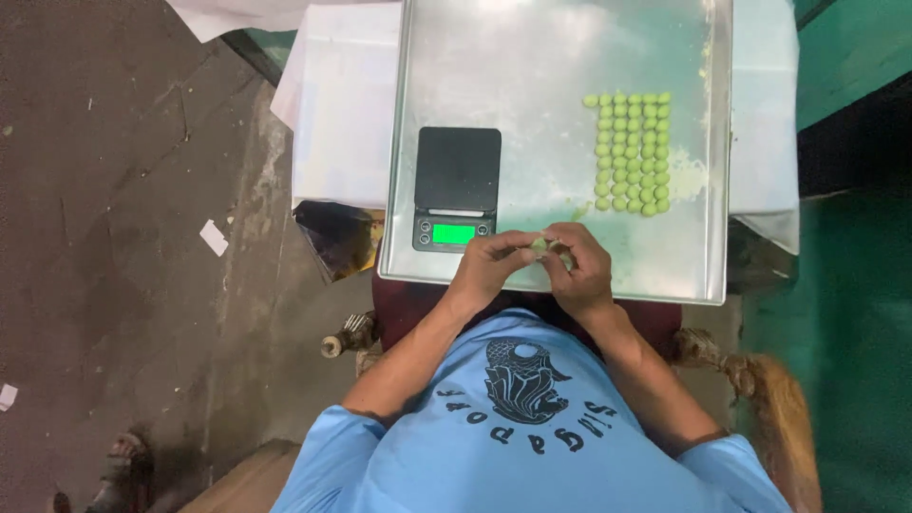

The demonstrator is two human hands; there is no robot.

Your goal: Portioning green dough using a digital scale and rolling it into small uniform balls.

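Note:
My left hand [491, 263] and my right hand [580, 263] meet over the near edge of a large metal tray [532, 57]. Between their fingertips they pinch a small pale green lump of dough [540, 246]. On the tray's right side lie several small green dough balls [633, 152] set in neat rows. A small black digital scale [457, 187] with a lit green display stands on the tray just left of my left hand.
The tray rests on a table covered with a white cloth [342, 114]. A dark bag [337, 237] hangs at the table's left corner. Grey concrete floor [123, 237] spreads to the left, a green surface [845, 313] to the right. A sandalled foot [123, 456] shows at bottom left.

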